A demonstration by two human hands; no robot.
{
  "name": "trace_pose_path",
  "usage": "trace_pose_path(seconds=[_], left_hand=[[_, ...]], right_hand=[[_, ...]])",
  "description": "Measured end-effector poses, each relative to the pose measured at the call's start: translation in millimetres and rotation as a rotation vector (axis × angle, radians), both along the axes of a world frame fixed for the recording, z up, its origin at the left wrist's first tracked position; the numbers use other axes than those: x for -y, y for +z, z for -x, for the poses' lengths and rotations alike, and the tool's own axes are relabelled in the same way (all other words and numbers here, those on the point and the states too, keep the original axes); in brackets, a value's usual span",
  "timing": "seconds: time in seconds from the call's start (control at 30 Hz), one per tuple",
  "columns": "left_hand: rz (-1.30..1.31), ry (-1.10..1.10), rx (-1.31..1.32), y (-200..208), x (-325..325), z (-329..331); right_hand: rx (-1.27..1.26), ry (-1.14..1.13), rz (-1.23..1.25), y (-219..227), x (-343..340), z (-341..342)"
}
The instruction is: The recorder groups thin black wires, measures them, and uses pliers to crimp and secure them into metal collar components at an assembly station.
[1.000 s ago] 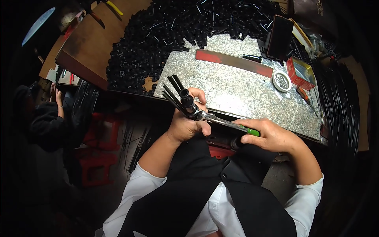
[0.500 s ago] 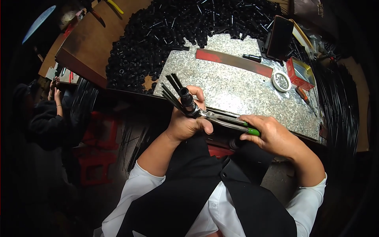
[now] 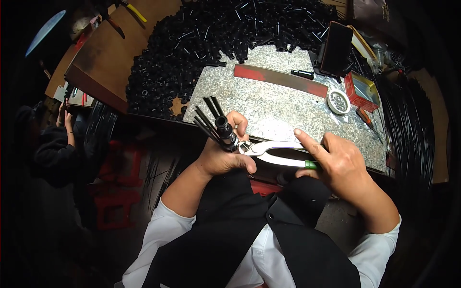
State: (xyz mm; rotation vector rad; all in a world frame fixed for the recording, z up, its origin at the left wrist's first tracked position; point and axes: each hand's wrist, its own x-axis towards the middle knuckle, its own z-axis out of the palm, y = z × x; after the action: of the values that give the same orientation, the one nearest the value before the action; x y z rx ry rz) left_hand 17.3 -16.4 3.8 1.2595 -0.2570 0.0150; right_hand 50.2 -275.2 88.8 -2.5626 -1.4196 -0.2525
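Note:
My left hand [image 3: 216,156] is wrapped round a black tubular fitting [image 3: 223,126], its hollow end tilted up toward me. Several thin black rods [image 3: 204,122] stick out from the same grip, fanning to the far left. In my right hand [image 3: 345,163] is a pair of silver pincers [image 3: 276,150] with green-sleeved handles, its index finger stretched along the upper handle. The handles stand apart, and the round jaws are at the lower right side of the fitting, by my left fingers. Whether the jaws bite on anything is too small to tell.
Behind the speckled worktop [image 3: 288,115] lies a large heap of black tubular fittings [image 3: 163,72]. On the worktop are a red-and-grey flat bar [image 3: 281,80], a white bowl of small metal parts [image 3: 338,102], a red box [image 3: 360,91], a screwdriver [image 3: 367,117] and a phone [image 3: 336,48]. Another person [image 3: 57,144] sits at left.
The pincers' handles have spread apart, and my right index finger has straightened along the upper one. My left hand keeps its hold on the fitting and rods, with little shift.

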Motion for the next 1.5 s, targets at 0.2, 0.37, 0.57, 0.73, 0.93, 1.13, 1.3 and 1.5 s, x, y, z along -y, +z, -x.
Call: trace_pose_path(seconds=[0.2, 0.37, 0.57, 0.73, 0.93, 1.13, 1.3, 1.5], left_hand=[[-0.15, -0.011, 0.044, -2, 1, -3], [-0.269, -0.028, 0.034, 3, 1, -6], [-0.083, -0.027, 0.044, -5, 0, -9], [0.147, 0.058, 0.078, -6, -1, -5], [0.118, -0.001, 0.165, 9, -15, -4], [0.237, -0.081, 0.071, 8, -18, 2], [0.195, 0.014, 0.025, 4, -9, 2], [-0.012, 0.209, 0.009, -12, -15, -1]], right_hand=[[0.127, 0.003, 0.096, 13, 3, -1], [0.21, 0.01, 0.139, 12, 2, -3], [-0.06, 0.025, 0.074, -9, 0, -8], [-0.348, 0.058, -0.063, -21, -5, -10], [-0.28, -0.056, -0.297, -27, 8, -21], [0.364, -0.042, -0.354, -11, -7, -33], [0.677, -0.087, -0.269, -11, -15, -30], [0.741, -0.056, -0.2, -11, -21, -27]])
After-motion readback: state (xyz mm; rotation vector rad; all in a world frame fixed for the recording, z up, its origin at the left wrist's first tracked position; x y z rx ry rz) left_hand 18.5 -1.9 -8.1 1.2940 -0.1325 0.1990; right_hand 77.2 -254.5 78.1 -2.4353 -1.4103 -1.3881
